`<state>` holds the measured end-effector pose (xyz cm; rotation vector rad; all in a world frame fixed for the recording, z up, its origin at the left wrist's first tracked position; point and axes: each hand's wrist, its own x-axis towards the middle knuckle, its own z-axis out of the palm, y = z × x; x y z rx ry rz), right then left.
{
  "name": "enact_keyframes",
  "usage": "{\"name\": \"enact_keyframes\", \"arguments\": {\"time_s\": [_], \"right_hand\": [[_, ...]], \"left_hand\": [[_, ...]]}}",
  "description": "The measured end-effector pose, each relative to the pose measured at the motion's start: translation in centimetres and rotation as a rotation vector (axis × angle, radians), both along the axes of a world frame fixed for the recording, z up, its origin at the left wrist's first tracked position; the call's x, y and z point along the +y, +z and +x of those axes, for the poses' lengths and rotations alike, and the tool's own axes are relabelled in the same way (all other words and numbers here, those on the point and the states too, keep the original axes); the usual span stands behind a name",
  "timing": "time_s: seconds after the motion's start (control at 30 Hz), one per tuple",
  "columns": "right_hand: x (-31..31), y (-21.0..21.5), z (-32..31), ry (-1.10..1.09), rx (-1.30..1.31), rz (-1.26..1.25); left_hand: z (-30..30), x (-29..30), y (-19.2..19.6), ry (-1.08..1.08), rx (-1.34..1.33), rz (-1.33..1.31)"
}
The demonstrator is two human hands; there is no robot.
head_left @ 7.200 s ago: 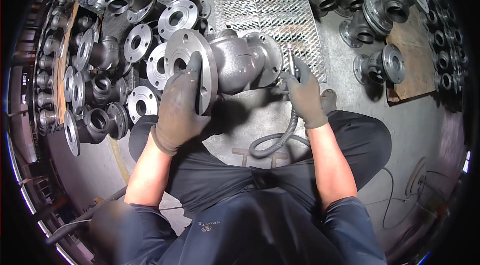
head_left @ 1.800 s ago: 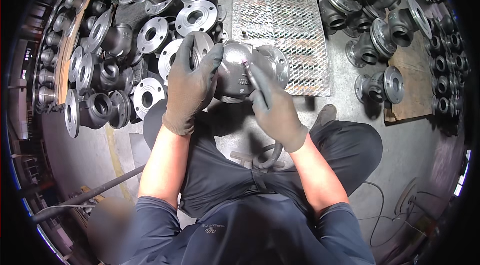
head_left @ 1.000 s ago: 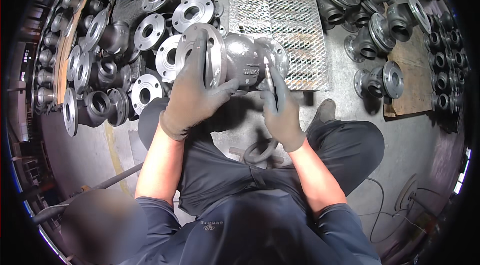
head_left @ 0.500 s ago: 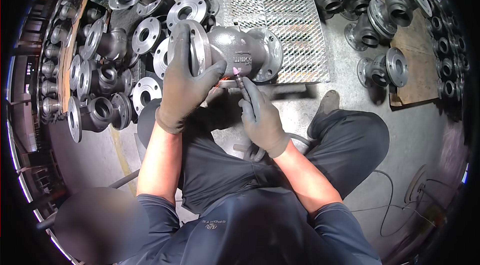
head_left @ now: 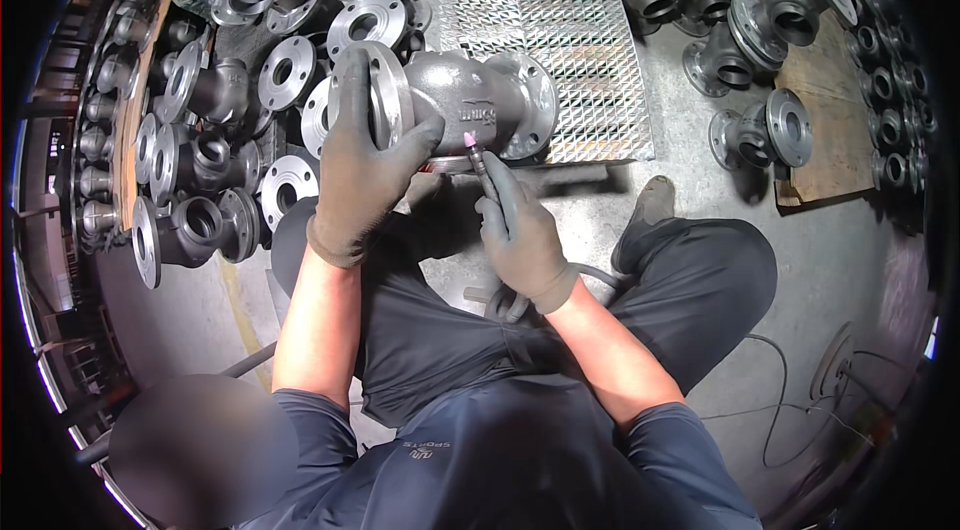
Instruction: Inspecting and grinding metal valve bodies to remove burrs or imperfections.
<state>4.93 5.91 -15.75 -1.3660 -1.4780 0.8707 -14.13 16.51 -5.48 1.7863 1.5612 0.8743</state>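
Observation:
A grey cast valve body (head_left: 455, 85) with a round flange at each end lies on its side in front of me. My gloved left hand (head_left: 365, 155) grips its left flange, fingers laid over the rim and thumb reaching toward the neck. In my gloved right hand (head_left: 525, 240) is a slim die grinder (head_left: 482, 170), held like a pen. Its pink grinding stone (head_left: 470, 140) is at the lower near side of the casting, below the raised lettering; touching or just short of it, I cannot tell.
A ridged metal plate (head_left: 600, 80) extends beneath and beyond the casting. Several flanged castings (head_left: 205, 220) crowd the left, and more (head_left: 735, 60) stand at the right by a wooden board (head_left: 830, 140). A cable (head_left: 770, 410) loops across the floor at lower right.
The orange sparks under the casting have shrunk to a faint red glow. The whole view has shifted slightly; both hands keep nearly the same hold.

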Motion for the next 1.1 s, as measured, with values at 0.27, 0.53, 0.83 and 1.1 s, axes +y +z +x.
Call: {"name": "enact_keyframes", "arguments": {"time_s": [0.27, 0.53, 0.83, 1.1], "right_hand": [[0.1, -0.6, 0.2, 0.051, 0.058, -0.111], [1.3, -4.4, 5.6, -0.198, 0.024, -0.206], [1.1, -5.7, 6.2, -0.157, 0.048, -0.223], [0.2, -5.7, 5.0, -0.104, -0.033, -0.305]], "left_hand": [[-0.5, 0.4, 0.1, 0.011, 0.01, 0.028], [-0.3, -0.5, 1.9, -0.187, 0.011, 0.015], [0.0, -0.1, 1.3, -0.221, 0.246, 0.074], [-0.4, 0.3, 2.0, 0.076, -0.08, -0.061]]}}
